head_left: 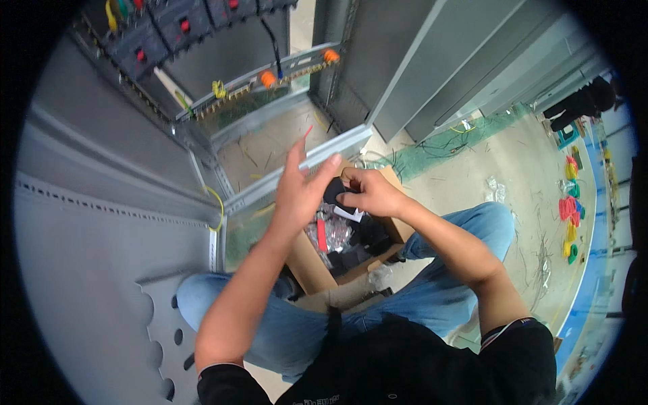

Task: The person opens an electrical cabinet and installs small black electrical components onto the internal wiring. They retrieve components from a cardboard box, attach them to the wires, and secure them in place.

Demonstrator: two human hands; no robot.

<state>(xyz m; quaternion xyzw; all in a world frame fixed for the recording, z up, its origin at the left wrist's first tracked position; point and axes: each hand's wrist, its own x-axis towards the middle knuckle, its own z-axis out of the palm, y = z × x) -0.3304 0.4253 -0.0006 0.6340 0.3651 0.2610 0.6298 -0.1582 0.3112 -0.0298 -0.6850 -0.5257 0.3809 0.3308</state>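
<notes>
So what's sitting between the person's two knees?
An open cardboard box, holding clear plastic wrapping, black pieces and a red strip. The head view shows it.

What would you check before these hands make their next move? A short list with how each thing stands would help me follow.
1. Is the box open? Ok: its contents show from above.
2. Is the right hand at the black piece? Ok: its thumb overlaps it.
3. Is that piece firmly gripped? Cannot tell: the curled fingers hide the contact.
4. Is the left hand free? Cannot tell: it is spread, but a red strip shows by a fingertip.
5. Are the box's contents sorted? Not ok: clear bags and black parts lie jumbled.
</notes>
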